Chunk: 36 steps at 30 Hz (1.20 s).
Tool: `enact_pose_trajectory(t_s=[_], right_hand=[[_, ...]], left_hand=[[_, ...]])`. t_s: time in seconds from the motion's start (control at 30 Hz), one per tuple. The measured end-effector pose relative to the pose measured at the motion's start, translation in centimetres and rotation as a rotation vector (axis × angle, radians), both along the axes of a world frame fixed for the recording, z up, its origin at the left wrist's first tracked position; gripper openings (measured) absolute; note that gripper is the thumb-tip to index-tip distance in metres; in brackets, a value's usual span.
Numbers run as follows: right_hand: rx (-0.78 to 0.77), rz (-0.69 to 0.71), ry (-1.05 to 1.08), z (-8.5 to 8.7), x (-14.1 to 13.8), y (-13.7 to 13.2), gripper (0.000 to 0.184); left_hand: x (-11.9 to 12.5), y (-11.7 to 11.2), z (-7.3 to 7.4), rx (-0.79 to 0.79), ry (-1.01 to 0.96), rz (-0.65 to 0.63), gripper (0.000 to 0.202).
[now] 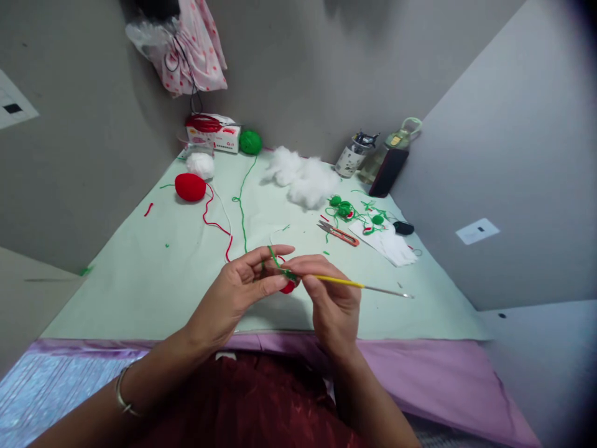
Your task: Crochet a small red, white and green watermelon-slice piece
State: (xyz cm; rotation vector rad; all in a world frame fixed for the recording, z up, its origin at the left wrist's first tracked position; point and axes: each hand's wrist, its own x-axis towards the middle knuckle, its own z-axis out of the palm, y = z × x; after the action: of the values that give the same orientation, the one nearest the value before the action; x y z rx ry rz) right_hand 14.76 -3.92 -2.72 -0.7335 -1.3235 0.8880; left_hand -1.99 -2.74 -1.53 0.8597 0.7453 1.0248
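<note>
My left hand pinches a small red and green crochet piece between thumb and fingers, with green yarn looped over its index finger. My right hand is closed on a crochet hook with a yellow grip, held nearly level. One metal end of the hook points right; the other meets the crochet piece, where fingers partly hide it. Green yarn runs from a green ball at the back toward my left hand. Red yarn leads there from a red ball, and a white strand from a white ball.
White stuffing lies mid-table. Orange thread snips, small green crocheted pieces and white tissue are on the right. Behind them stand a pen holder, a bottle and a phone. A box sits back left.
</note>
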Motion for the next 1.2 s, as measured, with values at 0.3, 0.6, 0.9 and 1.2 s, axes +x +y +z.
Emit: enact_pose_trajectory(t_s=[0.3, 0.6, 0.9, 1.2], right_hand=[[-0.164, 0.020, 0.198, 0.2, 0.2, 0.6, 0.016], [-0.055, -0.036, 0.042, 0.6, 0.7, 0.1, 0.017], [0.106, -0.182, -0.185, 1.4, 0.3, -0.6, 0.021], [0.296, -0.241, -0.261, 0.2, -0.5, -0.8, 0.026]], left_hand=[[-0.3, 0.0, 0.4, 0.023, 0.044, 0.048, 0.038], [-0.6, -0.2, 0.5, 0.122, 0.160, 0.110, 0.036], [-0.3, -0.8, 0.4, 0.459, 0.500, 0.355, 0.029], [-0.1, -0.7, 0.3, 0.509, 0.512, 0.422, 0.023]])
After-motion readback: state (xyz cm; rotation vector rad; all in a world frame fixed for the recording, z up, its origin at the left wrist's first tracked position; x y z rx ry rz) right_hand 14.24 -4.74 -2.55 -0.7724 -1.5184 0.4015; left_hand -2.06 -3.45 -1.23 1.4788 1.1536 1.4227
